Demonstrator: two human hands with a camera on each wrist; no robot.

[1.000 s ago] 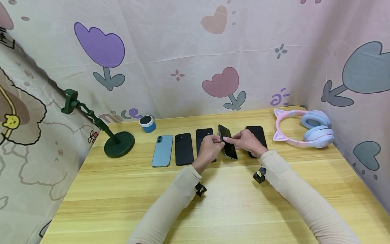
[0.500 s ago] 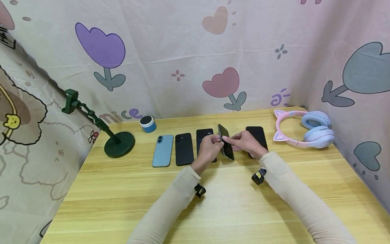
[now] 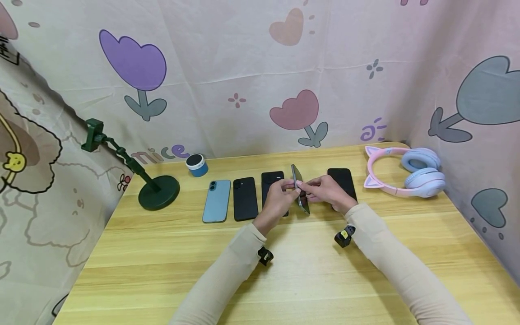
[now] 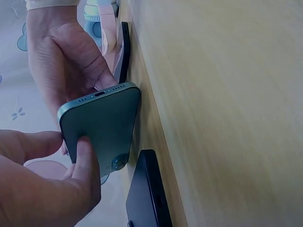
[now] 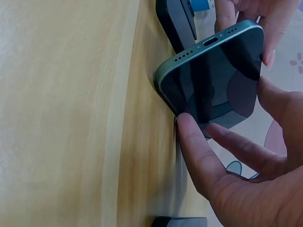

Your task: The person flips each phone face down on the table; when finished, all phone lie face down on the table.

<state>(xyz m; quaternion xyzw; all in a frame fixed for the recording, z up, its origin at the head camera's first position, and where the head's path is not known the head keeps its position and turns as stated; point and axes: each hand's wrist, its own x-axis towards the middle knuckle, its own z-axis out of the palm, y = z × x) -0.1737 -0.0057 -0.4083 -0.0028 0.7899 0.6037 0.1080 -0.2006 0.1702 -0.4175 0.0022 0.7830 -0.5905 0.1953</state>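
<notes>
We look over a smooth wooden table [image 3: 292, 280] with pale, streaky grain, backed by a softly creased fabric backdrop [image 3: 223, 49] printed with tulips and hearts. Between the person's hands we find a green smartphone [image 4: 111, 120], a thin slab with rounded corners, stood up on a long edge and tilted. Its back is smooth and dull green with a camera bump; its screen is glossy and dark, full of reflections. The near short edge shows a slot-shaped port between rows of small round holes. Whether its lower edge touches the wood we cannot tell.

The left hand [image 3: 277, 201] pinches it at the back and edge; the right hand [image 3: 328, 190] holds it from the screen side, digits drawn in close. It sits between a dark phone [image 3: 267, 185] with a wide camera block, partly covered by the left hand, and a flat black phone [image 3: 343, 180] beside the right hand.
</notes>
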